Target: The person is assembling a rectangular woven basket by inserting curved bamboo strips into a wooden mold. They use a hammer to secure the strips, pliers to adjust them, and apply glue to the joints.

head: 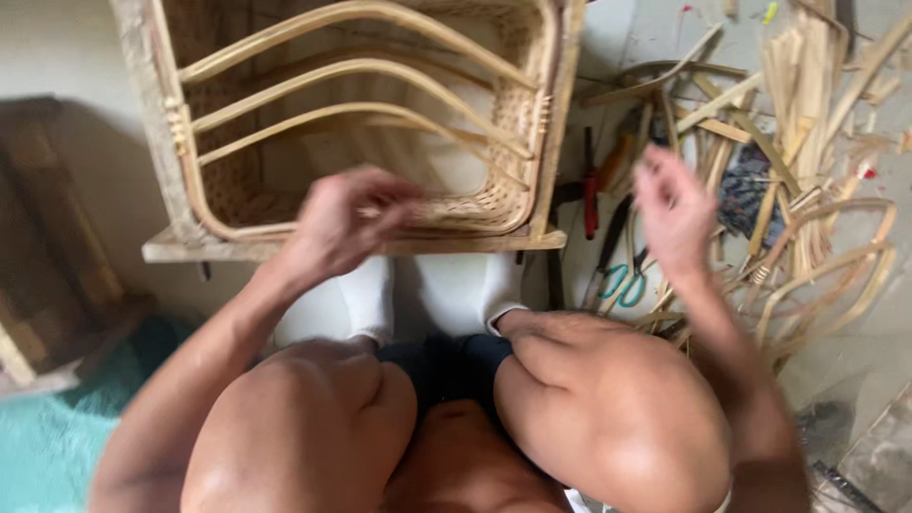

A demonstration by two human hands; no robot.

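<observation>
Rattan chair frame (361, 114), unfinished, lies on its side on the floor (114, 199) directly ahead of the seated person's knees; woven cane panel along its lower rim, three bent cane ribs arching across the opening, pale wooden edge rail (285, 247) nearest the person. Left hand (347, 217): at the woven lower rim, fingers curled and pinched together, apparently on a thin cane strand, though motion blur hides the strand itself. Right hand (673, 204): raised to the right of the frame, well apart from it, fingers loosely spread, blurred; whether it holds a strand cannot be told. Loose cane strips and bent offcuts (807, 190): heaped on the floor at right. Teal-handled scissors (622, 280): on the floor below the right hand. Red-handled tool (590, 190): beside the frame's right edge. Teal mat (57, 427): lower left.
</observation>
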